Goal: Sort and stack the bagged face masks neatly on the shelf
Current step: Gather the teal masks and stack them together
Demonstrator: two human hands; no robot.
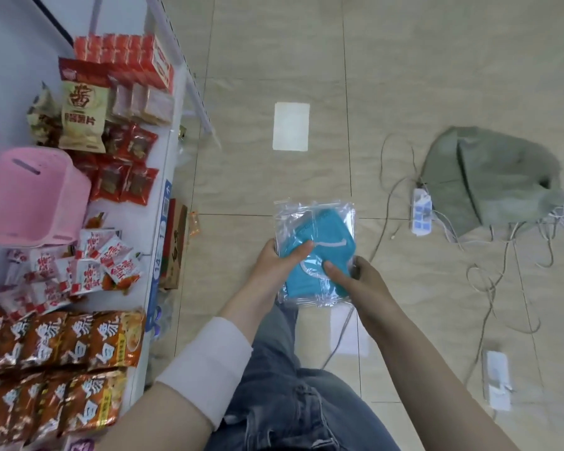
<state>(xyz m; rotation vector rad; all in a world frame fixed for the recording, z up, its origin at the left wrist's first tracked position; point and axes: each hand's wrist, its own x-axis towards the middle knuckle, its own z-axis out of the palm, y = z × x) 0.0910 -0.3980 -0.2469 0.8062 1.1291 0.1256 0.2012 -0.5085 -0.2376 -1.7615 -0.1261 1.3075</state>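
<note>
We held a pile of bagged face masks (331, 229) in both hands, up above the tiled floor (404, 76). The masks were blue-green, and each sat in a clear bag. Our left hand (279, 263) gripped the pile at its 8 o'clock edge, with the thumb lying on the top bag and the fingers hidden under the pile. Our right hand (358, 278) gripped the 5 o'clock corner the same way, thumb on top.

The pile was not on the shelf (166, 157). The white shelf lay at 9 o'clock from the pile, well apart from it. On the shelf sat a pink basket (33, 196). At 6 o'clock from the basket lay small red-and-white packets (88, 265), and past those lay rows of orange snack bags (62, 353).

On the floor at 3 o'clock from the pile lay a white power strip (422, 213). A grey-green sack (489, 180) lay just beside it, and loose white cables (489, 288) trailed near them.
</note>
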